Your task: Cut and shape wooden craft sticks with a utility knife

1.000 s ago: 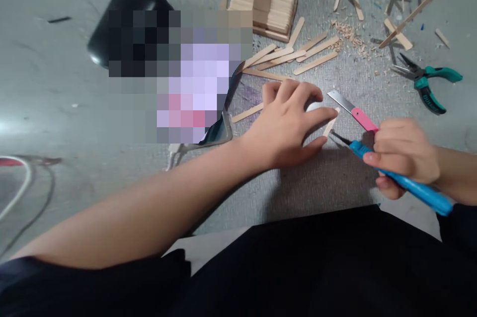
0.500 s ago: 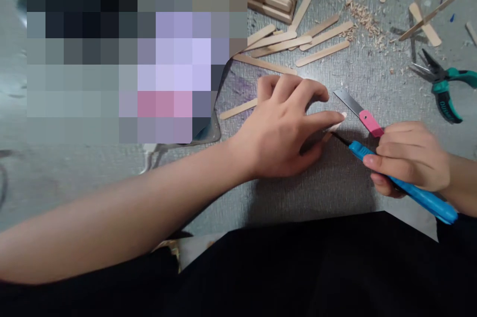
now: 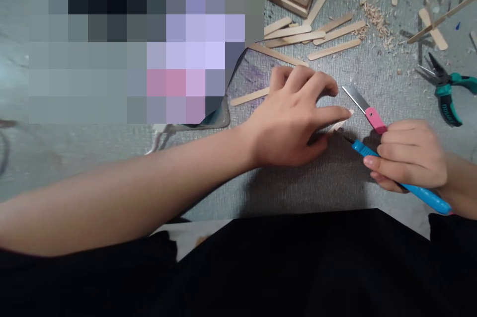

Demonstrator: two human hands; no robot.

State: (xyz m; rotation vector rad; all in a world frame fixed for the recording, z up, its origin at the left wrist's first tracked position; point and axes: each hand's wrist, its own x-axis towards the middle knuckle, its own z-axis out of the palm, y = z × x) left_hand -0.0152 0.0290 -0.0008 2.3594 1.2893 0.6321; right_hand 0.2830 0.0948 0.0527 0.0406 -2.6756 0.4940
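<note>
The left hand (image 3: 294, 118) lies palm down on the gray mat (image 3: 335, 183), fingers bent, its forefinger stretched along a short wooden stick (image 3: 338, 125) and the thumb against it, pinning it flat. The right hand (image 3: 410, 155) is closed tight around a blue knife (image 3: 417, 190), whose dark blade tip sits just beside the stick's near end. A pink-handled blade (image 3: 367, 110) lies close above the knuckles of the right hand. Loose sticks (image 3: 298, 36) and wood shavings (image 3: 374, 16) lie farther off, and green pliers (image 3: 445, 93) are to the right.
</note>
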